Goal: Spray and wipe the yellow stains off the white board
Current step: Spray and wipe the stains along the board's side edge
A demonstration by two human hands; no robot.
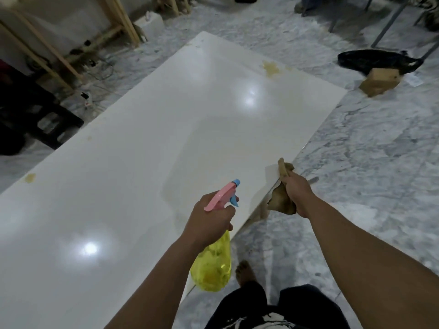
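A large glossy white board [147, 143] lies flat across the floor. One yellow stain [271, 68] sits near its far right edge, and a smaller yellow stain [30, 178] marks the left edge. My left hand [209, 217] grips a yellow spray bottle [212, 264] by its pink and blue trigger head, nozzle pointing out over the board. My right hand [299, 193] holds a crumpled tan cloth [281, 200] at the board's near right edge.
The floor is grey marbled tile [368, 174]. A wooden block [380, 81] and a black bag [377, 60] lie beyond the board at the right. Wooden frames [59, 55], cables and dark furniture [31, 119] crowd the left. My bare foot [245, 273] stands beside the board.
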